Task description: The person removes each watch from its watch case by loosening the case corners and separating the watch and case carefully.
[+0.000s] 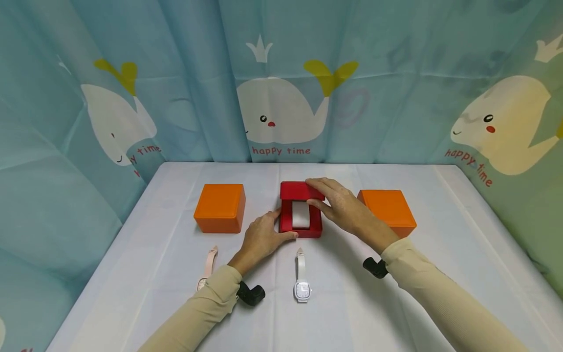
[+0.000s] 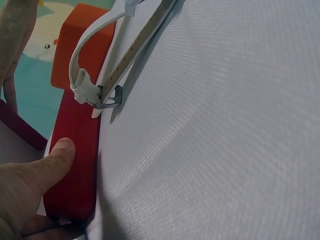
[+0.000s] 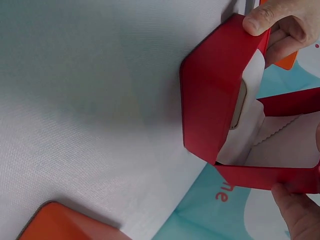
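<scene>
A red watch box (image 1: pixel 314 233) stands at the middle of the table, its lid (image 1: pixel 293 190) raised and a white cushion (image 1: pixel 301 215) showing inside. My left hand (image 1: pixel 261 237) grips the base at its left side, the thumb lying on the front wall (image 2: pixel 77 170). With fingers on top and thumb at the lower edge, my right hand (image 1: pixel 340 201) holds the lid by its right side; the right wrist view shows the raised lid (image 3: pixel 267 178) from the side. Nearer me lies a white watch (image 1: pixel 302 290), strap stretched toward the box.
An orange box (image 1: pixel 217 201) stands left of the red one; another orange box (image 1: pixel 389 209) is on the right, partly behind my right forearm. A pink-strapped watch (image 1: pixel 209 262) lies beside my left sleeve, partly covered. A whale-print curtain (image 1: pixel 281 107) borders the table.
</scene>
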### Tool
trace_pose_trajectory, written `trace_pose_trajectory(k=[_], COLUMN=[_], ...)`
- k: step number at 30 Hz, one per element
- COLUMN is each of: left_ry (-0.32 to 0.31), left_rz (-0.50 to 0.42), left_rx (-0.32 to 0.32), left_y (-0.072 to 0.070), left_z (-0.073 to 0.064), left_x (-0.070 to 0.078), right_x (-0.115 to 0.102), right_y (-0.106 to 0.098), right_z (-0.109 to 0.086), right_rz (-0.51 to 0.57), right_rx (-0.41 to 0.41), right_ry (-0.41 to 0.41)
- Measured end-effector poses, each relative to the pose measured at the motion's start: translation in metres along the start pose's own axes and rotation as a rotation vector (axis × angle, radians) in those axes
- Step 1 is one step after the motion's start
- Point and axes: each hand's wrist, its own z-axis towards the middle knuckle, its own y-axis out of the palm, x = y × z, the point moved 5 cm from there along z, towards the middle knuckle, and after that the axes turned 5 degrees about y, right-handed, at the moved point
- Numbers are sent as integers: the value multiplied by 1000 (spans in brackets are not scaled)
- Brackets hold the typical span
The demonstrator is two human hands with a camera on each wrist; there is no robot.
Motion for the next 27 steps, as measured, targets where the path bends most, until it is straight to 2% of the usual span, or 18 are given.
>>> trace_pose_trajectory(k=[7,14,27], left_ry=[-8,-8,0], left_rz=[-3,10,16], left_rx=[0,-9,-11], left_y=[1,2,1], left_z=[0,0,0], left_x=[0,0,1], right_x=[1,1,-3], right_y=[1,1,6], right_z=[-1,-5,-12], right_rz=[2,16,-34], right_rx=[1,46,77], right_ry=[-21,-93,-149])
